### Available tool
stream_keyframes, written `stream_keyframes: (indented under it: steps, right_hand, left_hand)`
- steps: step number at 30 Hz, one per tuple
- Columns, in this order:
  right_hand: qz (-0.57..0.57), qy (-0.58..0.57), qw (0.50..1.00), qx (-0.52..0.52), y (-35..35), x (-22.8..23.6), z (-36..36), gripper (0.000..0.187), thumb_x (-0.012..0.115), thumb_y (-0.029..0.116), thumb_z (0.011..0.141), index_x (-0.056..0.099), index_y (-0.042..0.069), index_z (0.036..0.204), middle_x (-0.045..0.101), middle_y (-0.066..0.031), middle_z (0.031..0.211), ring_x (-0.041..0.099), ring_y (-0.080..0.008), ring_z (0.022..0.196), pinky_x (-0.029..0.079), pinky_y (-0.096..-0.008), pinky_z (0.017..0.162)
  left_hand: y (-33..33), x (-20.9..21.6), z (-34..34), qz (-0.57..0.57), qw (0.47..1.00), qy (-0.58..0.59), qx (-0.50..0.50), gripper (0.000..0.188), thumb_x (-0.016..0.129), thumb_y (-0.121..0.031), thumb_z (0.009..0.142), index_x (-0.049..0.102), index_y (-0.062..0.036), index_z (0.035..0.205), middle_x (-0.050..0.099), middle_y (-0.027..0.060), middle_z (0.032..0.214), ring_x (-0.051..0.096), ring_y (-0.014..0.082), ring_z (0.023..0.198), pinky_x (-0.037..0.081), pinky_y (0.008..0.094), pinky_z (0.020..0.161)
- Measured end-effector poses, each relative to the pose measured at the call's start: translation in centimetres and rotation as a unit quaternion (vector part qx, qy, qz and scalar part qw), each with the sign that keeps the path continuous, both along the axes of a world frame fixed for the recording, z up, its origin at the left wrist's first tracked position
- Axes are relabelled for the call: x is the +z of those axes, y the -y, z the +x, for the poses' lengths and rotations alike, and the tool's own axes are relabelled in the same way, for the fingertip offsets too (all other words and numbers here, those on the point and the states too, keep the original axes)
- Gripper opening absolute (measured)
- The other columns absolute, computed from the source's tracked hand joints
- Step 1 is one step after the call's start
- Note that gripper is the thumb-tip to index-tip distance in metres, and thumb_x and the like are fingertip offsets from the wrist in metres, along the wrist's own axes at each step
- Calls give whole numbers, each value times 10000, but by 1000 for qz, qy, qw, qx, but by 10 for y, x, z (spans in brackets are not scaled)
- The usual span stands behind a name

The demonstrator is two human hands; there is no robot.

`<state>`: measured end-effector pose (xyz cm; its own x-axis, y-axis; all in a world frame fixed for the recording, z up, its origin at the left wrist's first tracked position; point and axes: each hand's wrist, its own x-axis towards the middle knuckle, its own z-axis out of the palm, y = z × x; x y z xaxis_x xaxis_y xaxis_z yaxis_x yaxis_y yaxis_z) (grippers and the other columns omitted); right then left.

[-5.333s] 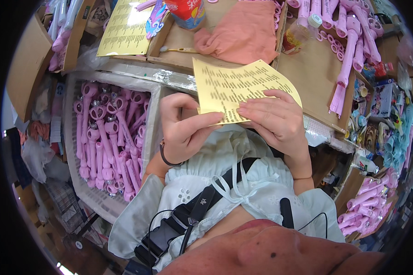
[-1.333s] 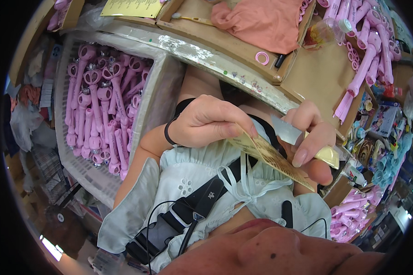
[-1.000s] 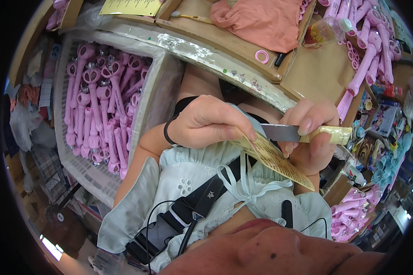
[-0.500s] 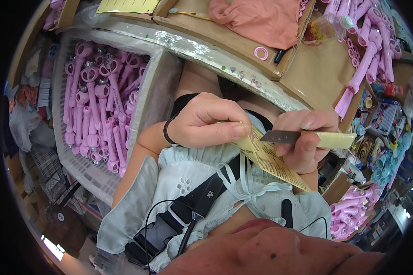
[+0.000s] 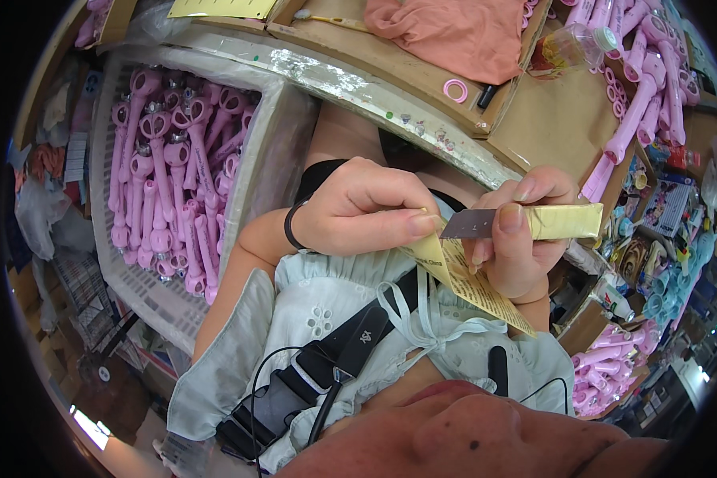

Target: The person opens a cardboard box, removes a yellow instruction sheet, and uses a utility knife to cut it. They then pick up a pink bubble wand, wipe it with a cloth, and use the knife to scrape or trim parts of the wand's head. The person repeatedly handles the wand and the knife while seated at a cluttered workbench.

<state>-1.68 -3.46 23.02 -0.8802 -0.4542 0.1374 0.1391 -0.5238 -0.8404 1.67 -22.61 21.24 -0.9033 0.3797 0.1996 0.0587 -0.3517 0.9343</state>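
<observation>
Yellow sheet point(image 5: 482, 291) between both hands, in a thumb-and-finger pinch of the left hand point(image 5: 368, 209), seemingly for a steady corner near the tip of the grey blade point(image 5: 466, 225), contact unclear. Pale-yellow handle point(image 5: 570, 222) in the firm grip of the right hand point(image 5: 526, 251), thumb at the blade's base, probably for close control. Dark rows of print on the sheet, mostly too tiny to read; small lettering on pink wands point(image 5: 201, 171), white mark on black strap point(image 5: 362, 341).

yellow printed sheet point(image 5: 468, 285) | bent, slanting | grey blade point(image 5: 470, 225), yellow handle point(image 5: 566, 221) | near-level, tip by sheet's upper end
</observation>
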Motion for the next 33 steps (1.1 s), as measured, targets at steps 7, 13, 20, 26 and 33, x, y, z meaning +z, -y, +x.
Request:
stream_keyframes:
  steps: [7, 13, 20, 26, 33]
  right_hand:
    - [-2, 2, 1000, -8, 1, -1, 1, 247, 531, -62, 856, 380, 17, 1035, 555, -80, 785, 536, -54, 524, 438, -188, 464]
    - [7, -4, 1000, -10, 1, 0, 1, 244, 532, -59, 856, 381, 20, 1032, 552, -79, 789, 533, -54, 517, 439, -190, 460]
    - [9, -11, 1000, 7, 0, -1, -1, 241, 526, -62, 856, 382, 24, 1029, 551, -78, 788, 534, -49, 523, 431, -188, 460]
    - [19, -31, 999, 17, -1, -1, -1, 242, 523, -65, 856, 384, 24, 1033, 551, -77, 791, 533, -45, 534, 423, -182, 468]
    - [16, -59, 998, -12, -3, -5, -4, 245, 521, -53, 861, 375, 20, 1043, 558, -87, 783, 530, -53, 541, 434, -184, 484]
  left_hand:
    - [0, 1, 0, 3, 1000, 5, -1, 119, 547, -85, 906, 613, 13, 889, 648, 37, 762, 567, 73, 666, 438, 215, 587]
    - [1, 2, 0, -7, 1000, 8, -6, 120, 547, -86, 906, 612, 14, 888, 644, 35, 760, 560, 71, 661, 435, 214, 584]
    - [0, 3, -1, -13, 1000, 24, -9, 125, 553, -94, 905, 616, 14, 900, 614, 9, 728, 508, 47, 635, 404, 205, 558]
    - [-1, 2, -1, -10, 999, 41, -8, 131, 547, -98, 911, 617, 13, 904, 594, -9, 717, 480, 33, 630, 384, 198, 547]
    - [-1, 2, -1, 5, 998, 66, -16, 136, 539, -90, 912, 612, 24, 910, 626, 7, 759, 521, 38, 686, 430, 203, 609]
